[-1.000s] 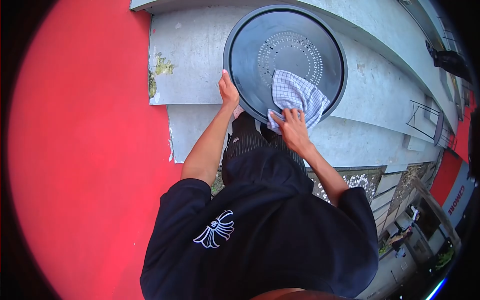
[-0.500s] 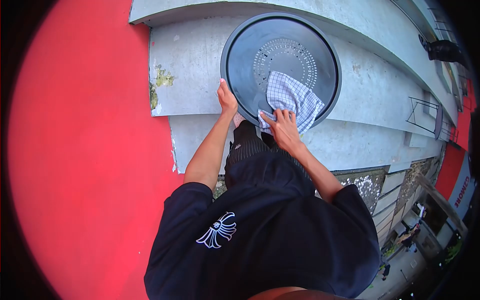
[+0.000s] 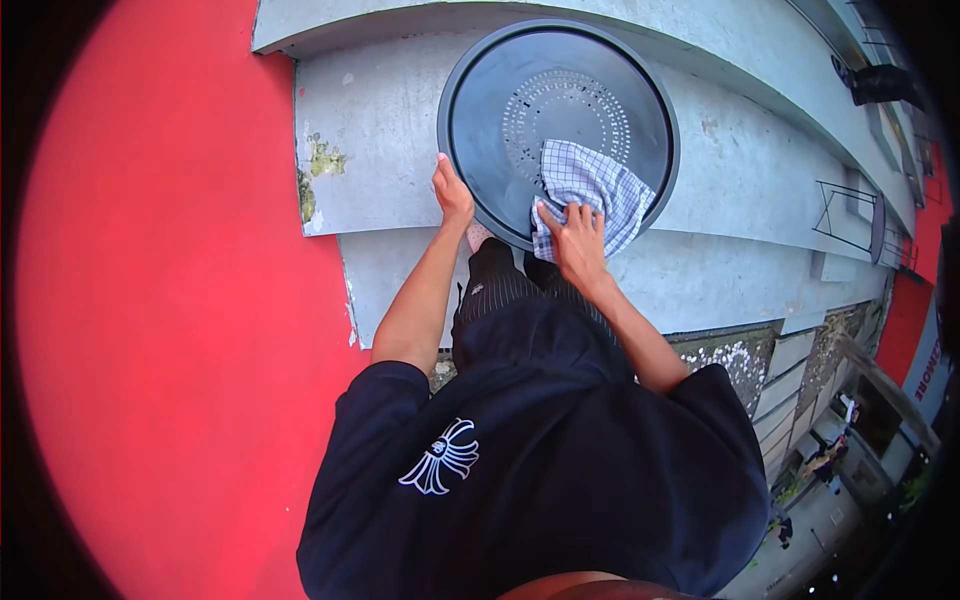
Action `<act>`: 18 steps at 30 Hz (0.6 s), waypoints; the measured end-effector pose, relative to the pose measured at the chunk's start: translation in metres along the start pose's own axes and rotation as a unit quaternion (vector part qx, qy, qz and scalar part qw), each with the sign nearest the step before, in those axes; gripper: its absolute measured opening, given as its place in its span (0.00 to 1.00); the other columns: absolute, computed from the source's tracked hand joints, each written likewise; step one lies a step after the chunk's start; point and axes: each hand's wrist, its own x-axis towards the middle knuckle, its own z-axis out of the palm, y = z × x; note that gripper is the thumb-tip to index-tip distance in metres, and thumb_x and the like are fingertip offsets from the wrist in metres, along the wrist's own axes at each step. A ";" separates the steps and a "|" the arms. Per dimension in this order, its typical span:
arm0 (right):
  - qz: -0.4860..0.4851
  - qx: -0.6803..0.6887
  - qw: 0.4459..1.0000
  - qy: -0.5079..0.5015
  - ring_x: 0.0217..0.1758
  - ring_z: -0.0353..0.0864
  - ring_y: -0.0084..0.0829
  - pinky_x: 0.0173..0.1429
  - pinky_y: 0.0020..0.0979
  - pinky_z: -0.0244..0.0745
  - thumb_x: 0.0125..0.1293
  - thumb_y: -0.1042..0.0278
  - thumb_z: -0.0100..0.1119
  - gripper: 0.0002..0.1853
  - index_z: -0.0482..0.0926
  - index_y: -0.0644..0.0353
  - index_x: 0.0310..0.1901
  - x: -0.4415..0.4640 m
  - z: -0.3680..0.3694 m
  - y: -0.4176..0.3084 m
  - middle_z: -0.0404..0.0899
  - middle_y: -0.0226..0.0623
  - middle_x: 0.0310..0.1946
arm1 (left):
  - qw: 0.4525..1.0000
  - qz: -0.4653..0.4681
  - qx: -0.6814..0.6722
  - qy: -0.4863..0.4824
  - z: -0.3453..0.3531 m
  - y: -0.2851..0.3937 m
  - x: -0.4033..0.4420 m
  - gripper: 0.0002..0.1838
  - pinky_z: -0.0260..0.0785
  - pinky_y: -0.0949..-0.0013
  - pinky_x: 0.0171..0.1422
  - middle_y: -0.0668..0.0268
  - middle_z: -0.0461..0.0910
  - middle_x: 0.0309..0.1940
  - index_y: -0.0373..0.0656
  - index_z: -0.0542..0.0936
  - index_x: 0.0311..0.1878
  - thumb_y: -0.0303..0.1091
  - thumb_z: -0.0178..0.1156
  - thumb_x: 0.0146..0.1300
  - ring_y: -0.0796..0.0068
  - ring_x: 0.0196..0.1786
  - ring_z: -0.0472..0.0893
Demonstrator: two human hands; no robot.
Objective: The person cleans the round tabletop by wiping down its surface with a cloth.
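A large round dark tray (image 3: 490, 120) with a raised rim and a ring of small pale marks at its centre is held out in front of me. My left hand (image 3: 454, 194) grips its left rim; the fingers beneath are partly hidden. A white-and-blue checked cloth (image 3: 592, 178) lies bunched over the near right part of the tray. My right hand (image 3: 578, 242) presses and grips the near end of that cloth, close to the rim, with bent fingers.
Grey concrete steps (image 3: 390, 130) with chipped, mossy paint lie below and beyond the tray. A bright red wall (image 3: 180, 300) rises on the left. A metal-framed chair (image 3: 850, 222) and a dark-clothed person (image 3: 880, 84) are at the right, with more people lower right.
My right hand has slid slightly rightward over the tray with the checked cloth. My left hand keeps its hold on the rim, and the view has shifted a little.
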 end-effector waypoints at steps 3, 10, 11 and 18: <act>-0.025 -0.004 1.000 0.012 0.56 0.72 0.45 0.62 0.46 0.65 0.62 0.76 0.59 0.36 0.75 0.50 0.75 0.005 0.010 -0.016 0.74 0.45 0.49 | 1.000 0.002 0.000 -0.020 -0.001 -0.003 0.000 0.35 0.67 0.58 0.50 0.62 0.73 0.29 0.32 0.73 0.36 0.59 0.40 0.86 0.67 0.38 0.70; 0.030 -0.030 0.999 0.033 0.56 0.72 0.44 0.62 0.44 0.65 0.61 0.76 0.60 0.37 0.75 0.48 0.76 0.020 0.006 -0.006 0.74 0.44 0.49 | 0.997 -0.036 0.023 -0.062 -0.010 -0.005 0.005 0.40 0.69 0.61 0.68 0.51 0.86 0.54 0.27 0.81 0.59 0.61 0.38 0.85 0.59 0.58 0.81; 0.024 -0.023 0.999 0.034 0.56 0.72 0.44 0.61 0.46 0.65 0.61 0.77 0.61 0.39 0.74 0.45 0.77 0.028 0.013 -0.010 0.74 0.43 0.48 | 0.997 -0.036 0.022 -0.061 -0.009 -0.007 0.003 0.40 0.69 0.61 0.68 0.51 0.86 0.54 0.27 0.81 0.59 0.61 0.38 0.85 0.59 0.58 0.81; -0.020 -0.033 0.999 0.012 0.56 0.72 0.44 0.62 0.45 0.65 0.62 0.77 0.60 0.39 0.72 0.44 0.78 0.036 0.001 -0.012 0.74 0.44 0.48 | 0.998 -0.040 0.052 -0.022 -0.004 -0.001 0.001 0.40 0.70 0.61 0.67 0.53 0.86 0.51 0.28 0.81 0.58 0.62 0.38 0.85 0.59 0.56 0.82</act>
